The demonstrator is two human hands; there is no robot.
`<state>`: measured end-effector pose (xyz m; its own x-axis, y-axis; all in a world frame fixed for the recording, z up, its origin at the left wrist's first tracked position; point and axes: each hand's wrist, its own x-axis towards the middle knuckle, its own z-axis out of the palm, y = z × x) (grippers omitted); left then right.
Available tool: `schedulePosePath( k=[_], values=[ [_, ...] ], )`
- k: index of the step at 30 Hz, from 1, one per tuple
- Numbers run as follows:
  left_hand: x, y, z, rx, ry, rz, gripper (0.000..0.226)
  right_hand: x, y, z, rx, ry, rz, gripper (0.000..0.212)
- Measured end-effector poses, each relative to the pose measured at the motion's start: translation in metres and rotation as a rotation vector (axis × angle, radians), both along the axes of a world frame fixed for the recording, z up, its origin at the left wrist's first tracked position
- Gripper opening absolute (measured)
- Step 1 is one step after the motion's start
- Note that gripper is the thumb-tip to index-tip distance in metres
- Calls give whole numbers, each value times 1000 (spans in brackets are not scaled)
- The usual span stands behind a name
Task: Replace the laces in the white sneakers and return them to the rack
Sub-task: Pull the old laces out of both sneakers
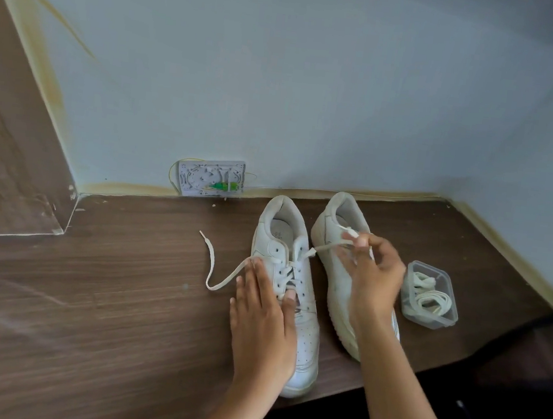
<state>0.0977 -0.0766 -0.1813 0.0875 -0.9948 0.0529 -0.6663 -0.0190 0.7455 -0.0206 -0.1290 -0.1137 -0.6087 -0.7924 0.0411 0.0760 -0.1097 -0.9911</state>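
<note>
Sneakers side by side near the floor's back edge, heels to the wall: left sneaker [287, 300] half laced, right sneaker [337, 268] beside it. My left hand [262, 325] lies flat, fingers straight, pressing the left sneaker's side. My right hand [372, 275] pinches the lace [324, 247], pulled taut from an eyelet. Other lace end trails left. Tub of laces [431, 294] sits just right.

Head camera looks steeply down, close over the floor [86, 291] toward the wall [284, 72].
</note>
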Motion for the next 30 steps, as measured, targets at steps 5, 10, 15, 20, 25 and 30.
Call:
schedulePosePath(
  k=[5,10,15,20,25,30],
  values=[
    [0,0,1,-5,16,-2,80,-8,23,5,36,509,47,22],
    [0,0,1,-33,35,4,89,4,45,-2,-28,713,119,27],
    [0,-1,-4,-68,4,8,100,23,44,-21,-7,893,295,23],
    [0,-2,-7,-95,-28,17,101,31,32,-21,48,1171,188,17],
    [-2,-3,-5,-74,-30,28,102,36,28,-20,120,1240,187,17],
    [-4,-7,-2,-52,-60,10,87,27,30,-22,178,1306,283,41]
  ],
)
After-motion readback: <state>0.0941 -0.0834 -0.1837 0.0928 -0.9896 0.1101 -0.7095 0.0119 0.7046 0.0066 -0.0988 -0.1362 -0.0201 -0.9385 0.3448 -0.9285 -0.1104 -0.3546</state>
